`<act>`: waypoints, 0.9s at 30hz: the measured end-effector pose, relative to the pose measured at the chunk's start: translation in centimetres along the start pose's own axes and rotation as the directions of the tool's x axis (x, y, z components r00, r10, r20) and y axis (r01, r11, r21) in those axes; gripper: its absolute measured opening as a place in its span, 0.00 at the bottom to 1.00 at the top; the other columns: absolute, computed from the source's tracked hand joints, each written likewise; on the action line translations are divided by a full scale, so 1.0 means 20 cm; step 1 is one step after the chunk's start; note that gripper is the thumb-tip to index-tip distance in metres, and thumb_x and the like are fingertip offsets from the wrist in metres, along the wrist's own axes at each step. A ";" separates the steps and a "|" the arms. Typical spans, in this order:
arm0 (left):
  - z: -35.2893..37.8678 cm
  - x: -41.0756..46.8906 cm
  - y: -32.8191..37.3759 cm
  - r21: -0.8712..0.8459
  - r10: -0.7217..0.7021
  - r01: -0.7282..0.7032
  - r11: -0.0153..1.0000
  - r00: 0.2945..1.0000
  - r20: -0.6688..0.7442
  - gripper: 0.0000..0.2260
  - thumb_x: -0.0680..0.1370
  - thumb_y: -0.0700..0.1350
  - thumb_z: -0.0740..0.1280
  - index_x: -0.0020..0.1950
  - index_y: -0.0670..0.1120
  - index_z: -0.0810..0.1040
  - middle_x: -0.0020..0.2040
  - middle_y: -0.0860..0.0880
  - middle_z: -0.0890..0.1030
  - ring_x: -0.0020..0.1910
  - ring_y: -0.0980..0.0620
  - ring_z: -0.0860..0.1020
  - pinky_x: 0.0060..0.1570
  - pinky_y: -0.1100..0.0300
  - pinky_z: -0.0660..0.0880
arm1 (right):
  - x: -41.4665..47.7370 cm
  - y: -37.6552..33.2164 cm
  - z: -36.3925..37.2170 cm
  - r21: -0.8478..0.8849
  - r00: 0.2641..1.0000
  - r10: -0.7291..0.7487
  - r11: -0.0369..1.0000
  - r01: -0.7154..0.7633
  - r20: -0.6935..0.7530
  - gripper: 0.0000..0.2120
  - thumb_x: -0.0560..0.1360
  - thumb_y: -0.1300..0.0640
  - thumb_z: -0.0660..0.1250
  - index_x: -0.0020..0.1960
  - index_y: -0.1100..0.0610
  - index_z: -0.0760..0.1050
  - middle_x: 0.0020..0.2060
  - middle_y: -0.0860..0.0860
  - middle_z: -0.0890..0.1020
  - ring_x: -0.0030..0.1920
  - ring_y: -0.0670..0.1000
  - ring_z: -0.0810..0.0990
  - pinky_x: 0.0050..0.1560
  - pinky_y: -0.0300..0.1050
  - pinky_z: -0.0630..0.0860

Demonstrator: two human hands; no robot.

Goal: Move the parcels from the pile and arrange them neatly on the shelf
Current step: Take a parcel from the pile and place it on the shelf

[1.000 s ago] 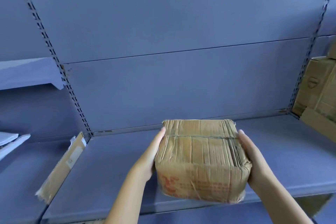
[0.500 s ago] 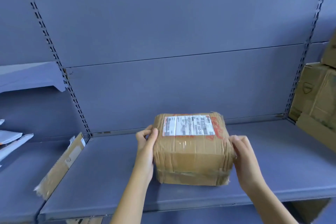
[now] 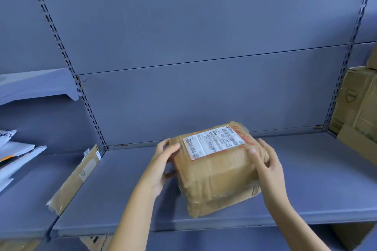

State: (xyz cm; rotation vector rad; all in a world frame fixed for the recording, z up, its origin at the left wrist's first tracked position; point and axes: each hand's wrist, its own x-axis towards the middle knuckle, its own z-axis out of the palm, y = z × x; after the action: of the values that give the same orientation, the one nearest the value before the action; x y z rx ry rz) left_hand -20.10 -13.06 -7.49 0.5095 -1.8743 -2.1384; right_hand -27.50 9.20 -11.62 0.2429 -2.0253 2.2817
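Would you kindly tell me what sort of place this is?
Likely a parcel storeroom or depot: grey metal shelving with slotted uprights, a taped parcel bearing a shipping label, stacked cartons at right, white mailer bags at left.

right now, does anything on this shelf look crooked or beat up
Yes. The parcel, held by the left hand and right hand, is turned at an angle to the shelf edge, and its taped cardboard is crumpled. At the shelf's left end, a flat cardboard piece lies slanted.
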 end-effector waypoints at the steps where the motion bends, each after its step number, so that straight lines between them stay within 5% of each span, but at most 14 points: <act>1: 0.01 0.00 0.02 0.058 -0.050 0.048 0.997 0.998 0.027 0.17 0.74 0.56 0.69 0.61 0.55 0.73 0.58 0.54 0.78 0.55 0.55 0.75 0.46 0.55 0.73 | 0.02 0.01 0.00 -0.001 0.994 0.030 1.000 -0.030 -0.104 0.38 0.65 0.34 0.68 0.72 0.44 0.65 0.69 0.41 0.70 0.68 0.43 0.69 0.65 0.43 0.67; 4: 0.05 0.00 0.00 0.241 -0.108 0.098 0.966 0.994 0.026 0.24 0.68 0.66 0.70 0.57 0.54 0.72 0.63 0.53 0.73 0.58 0.57 0.73 0.46 0.57 0.73 | 0.06 0.00 0.03 0.065 0.926 0.211 0.977 -0.201 -0.313 0.44 0.67 0.36 0.70 0.76 0.51 0.57 0.74 0.51 0.58 0.73 0.55 0.61 0.70 0.56 0.63; 6: 0.07 0.00 -0.03 0.252 -0.136 0.126 0.960 0.990 0.023 0.36 0.61 0.74 0.68 0.60 0.52 0.73 0.67 0.51 0.72 0.64 0.56 0.71 0.60 0.54 0.71 | 0.02 -0.01 0.08 0.113 0.899 0.288 0.958 -0.265 -0.330 0.47 0.62 0.35 0.66 0.76 0.53 0.57 0.74 0.53 0.57 0.73 0.57 0.60 0.70 0.57 0.63; 8: 0.10 -0.01 -0.05 0.136 -0.218 0.205 0.969 0.972 0.091 0.30 0.71 0.72 0.60 0.60 0.52 0.80 0.64 0.50 0.78 0.65 0.53 0.74 0.67 0.52 0.67 | -0.08 0.00 0.12 0.174 0.941 0.248 0.962 -0.211 -0.231 0.43 0.59 0.34 0.64 0.70 0.52 0.64 0.70 0.53 0.64 0.68 0.53 0.67 0.65 0.51 0.69; 11: 0.14 -0.03 -0.03 0.032 -0.291 0.290 0.957 0.942 0.168 0.26 0.79 0.64 0.54 0.49 0.50 0.86 0.54 0.46 0.84 0.56 0.48 0.81 0.58 0.53 0.74 | -0.17 0.05 0.13 0.230 0.986 0.165 0.960 -0.160 -0.006 0.33 0.61 0.32 0.65 0.62 0.44 0.71 0.64 0.46 0.74 0.62 0.47 0.76 0.62 0.49 0.73; 13: 0.15 -0.03 -0.01 0.028 -0.289 0.290 0.957 0.933 0.216 0.23 0.80 0.61 0.55 0.54 0.49 0.84 0.55 0.46 0.84 0.57 0.47 0.81 0.61 0.52 0.72 | -0.16 0.04 0.10 0.235 0.978 0.187 0.950 -0.204 0.091 0.33 0.63 0.30 0.65 0.65 0.39 0.69 0.65 0.43 0.74 0.64 0.48 0.75 0.66 0.55 0.71; 18: 0.29 -0.03 -0.03 0.021 -0.267 0.279 0.960 0.889 0.371 0.17 0.81 0.52 0.57 0.60 0.46 0.81 0.56 0.46 0.83 0.55 0.49 0.82 0.59 0.53 0.73 | -0.10 -0.05 -0.11 0.200 0.975 0.165 0.961 -0.193 0.147 0.24 0.69 0.39 0.63 0.63 0.45 0.74 0.59 0.47 0.81 0.60 0.50 0.79 0.65 0.54 0.72; 21: 0.47 -0.06 -0.05 -0.004 -0.202 0.231 0.973 0.860 0.468 0.19 0.76 0.48 0.60 0.65 0.44 0.75 0.58 0.45 0.82 0.56 0.47 0.81 0.58 0.50 0.73 | -0.12 -0.10 -0.33 0.198 0.991 0.115 0.972 -0.126 0.063 0.24 0.69 0.42 0.63 0.66 0.40 0.72 0.62 0.45 0.79 0.63 0.50 0.77 0.66 0.57 0.71; 25: 0.95 -0.05 0.03 0.066 -0.115 0.095 0.993 0.741 0.661 0.19 0.64 0.43 0.71 0.55 0.42 0.82 0.49 0.42 0.84 0.44 0.47 0.82 0.48 0.53 0.76 | -0.24 -0.23 -0.71 0.214 0.979 0.059 0.977 -0.017 -0.193 0.23 0.72 0.51 0.60 0.67 0.39 0.70 0.60 0.44 0.81 0.59 0.47 0.80 0.50 0.45 0.77; 27: 1.19 -0.14 -0.01 0.099 -0.106 0.047 0.994 0.630 0.770 0.17 0.75 0.44 0.68 0.63 0.42 0.77 0.58 0.41 0.81 0.53 0.43 0.81 0.51 0.53 0.77 | -0.34 -0.27 -0.89 0.196 0.946 0.029 0.980 0.037 -0.322 0.28 0.68 0.50 0.60 0.68 0.40 0.68 0.62 0.44 0.79 0.61 0.47 0.78 0.51 0.47 0.77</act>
State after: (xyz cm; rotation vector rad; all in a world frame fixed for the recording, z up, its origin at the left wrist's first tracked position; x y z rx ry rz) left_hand -27.52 9.53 -4.80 -0.4513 -2.3588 -2.6045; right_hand -20.96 27.86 -9.51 -0.1119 -1.6370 2.3387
